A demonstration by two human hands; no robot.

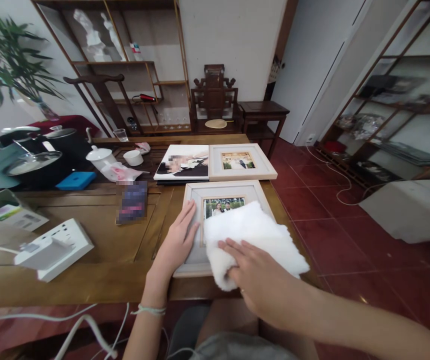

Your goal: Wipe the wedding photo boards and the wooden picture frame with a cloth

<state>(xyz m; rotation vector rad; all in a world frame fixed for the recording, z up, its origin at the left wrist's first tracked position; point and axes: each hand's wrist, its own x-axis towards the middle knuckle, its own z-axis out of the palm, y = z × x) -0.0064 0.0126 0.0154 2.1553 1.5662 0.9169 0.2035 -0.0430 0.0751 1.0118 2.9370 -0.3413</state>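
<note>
A light wooden picture frame (230, 186) lies flat at the near edge of the table, a photo of two people (223, 204) set in its grey mat. Along the frame's left side rests my left hand (180, 235), fingers stretched out and holding nothing. My right hand (250, 267) presses a fluffy white cloth (254, 227) onto the frame, its thumb tucked against a fold of the cloth. The cloth covers the lower right of the frame and part of the photo, and hangs past the right edge.
Behind lie a second framed photo (239, 160) and a photo album (181, 162). Farther left are a purple packet (132, 202), a white cup (133, 158), a teapot (101, 156), a blue box (76, 180) and a white power strip (63, 250). Cables (87, 320) hang below the table edge.
</note>
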